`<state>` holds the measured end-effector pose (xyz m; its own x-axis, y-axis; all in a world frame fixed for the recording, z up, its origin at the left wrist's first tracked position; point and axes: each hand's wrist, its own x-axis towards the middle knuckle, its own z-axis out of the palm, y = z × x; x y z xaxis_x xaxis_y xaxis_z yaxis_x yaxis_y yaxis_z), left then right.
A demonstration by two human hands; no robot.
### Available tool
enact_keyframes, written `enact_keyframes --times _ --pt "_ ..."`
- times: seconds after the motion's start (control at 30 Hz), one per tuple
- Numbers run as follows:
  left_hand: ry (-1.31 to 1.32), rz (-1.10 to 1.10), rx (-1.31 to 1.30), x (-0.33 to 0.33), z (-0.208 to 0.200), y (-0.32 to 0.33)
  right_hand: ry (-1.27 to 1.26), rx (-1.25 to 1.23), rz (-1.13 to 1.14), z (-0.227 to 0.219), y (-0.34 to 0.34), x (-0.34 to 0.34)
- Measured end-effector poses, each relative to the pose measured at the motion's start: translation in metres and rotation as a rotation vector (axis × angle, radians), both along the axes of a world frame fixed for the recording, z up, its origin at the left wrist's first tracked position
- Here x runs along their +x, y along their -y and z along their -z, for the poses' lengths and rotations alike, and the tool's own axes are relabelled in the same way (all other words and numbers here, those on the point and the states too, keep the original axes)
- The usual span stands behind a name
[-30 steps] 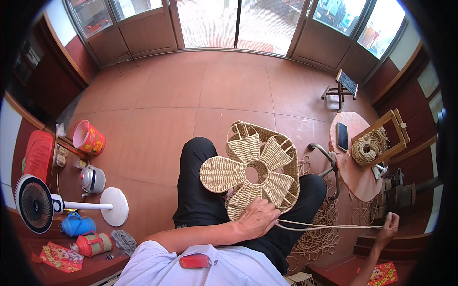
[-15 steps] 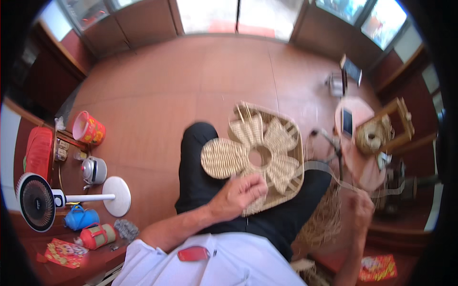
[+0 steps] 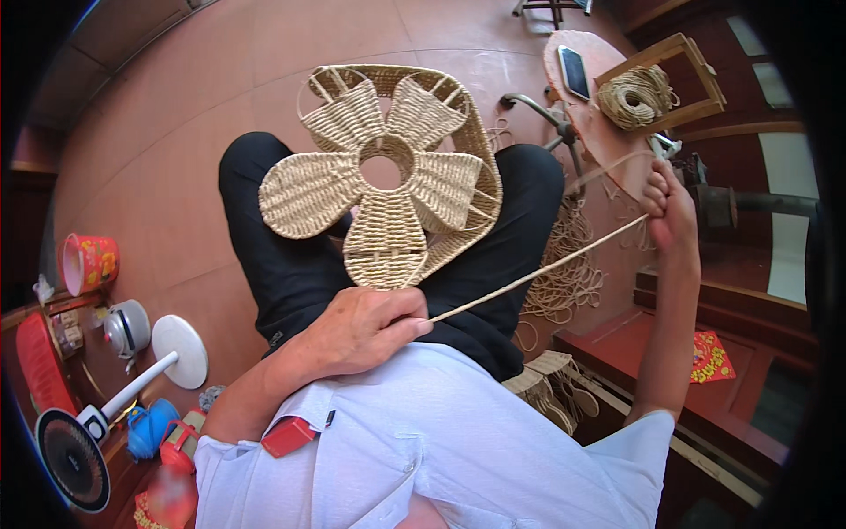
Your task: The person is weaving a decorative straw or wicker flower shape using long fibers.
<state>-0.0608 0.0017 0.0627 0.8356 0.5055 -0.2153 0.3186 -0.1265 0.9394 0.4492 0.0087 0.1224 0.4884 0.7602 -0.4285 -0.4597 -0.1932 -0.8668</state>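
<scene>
A woven straw-coloured piece (image 3: pixel 313 189), with rounded petals round an open ring, rests across my black-trousered knees. One side of it has a curved woven rim, and bare ribs show at several petal edges. Just below the lowest petal, my left hand (image 3: pixel 377 328) is closed, thumb against forefinger, where the cord (image 3: pixel 542 271) comes out. That cord runs taut up to the right. My right hand (image 3: pixel 668 204) is closed in a fist round it, raised out beyond my right knee. Whether my left fingers also grip the petal's edge is hidden.
At the right, a pinkish board (image 3: pixel 568 48) carries a phone (image 3: pixel 574 72) and a cord coil (image 3: pixel 636 95) by a wooden frame (image 3: pixel 696 63). Loose cord (image 3: pixel 568 264) lies beside my right knee. A fan (image 3: pixel 75 458), kettle (image 3: pixel 128 328) and red bucket (image 3: pixel 91 263) stand left.
My right hand has moved up and outward, and the cord now stretches tight between both hands. My left hand has closed below the lowest petal. The view has shifted and the woven piece has turned.
</scene>
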Motion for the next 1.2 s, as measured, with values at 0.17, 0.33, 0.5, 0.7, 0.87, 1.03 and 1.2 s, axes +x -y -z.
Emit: enact_keyframes --times 0.17,0.33,0.5,0.7,0.87,1.03,1.2 --pt "-0.075 0.035 -0.011 -0.008 0.013 0.001 0.270 -0.059 0.386 -0.026 0.027 0.175" --pt "-0.188 0.084 -0.073 -0.007 0.014 -0.002 0.493 -0.113 0.551 -0.072 0.054 0.262" --pt "0.005 0.178 -0.026 0.018 0.023 0.004 0.904 -0.116 0.244 -0.092 0.012 0.155" --pt "0.222 -0.111 -0.325 -0.023 0.026 -0.003 0.966 0.045 -0.646 0.013 0.033 -0.147" --pt "0.102 -0.713 -0.377 -0.077 0.041 -0.007 0.700 -0.083 -0.628 0.080 0.057 -0.250" --pt "0.087 -0.875 -0.360 -0.081 0.057 0.002 0.723 -0.052 -0.459 0.096 0.060 -0.243" --pt "0.107 -0.828 -0.413 -0.071 0.067 0.001 1.092 0.046 -0.440 0.092 0.065 -0.219"
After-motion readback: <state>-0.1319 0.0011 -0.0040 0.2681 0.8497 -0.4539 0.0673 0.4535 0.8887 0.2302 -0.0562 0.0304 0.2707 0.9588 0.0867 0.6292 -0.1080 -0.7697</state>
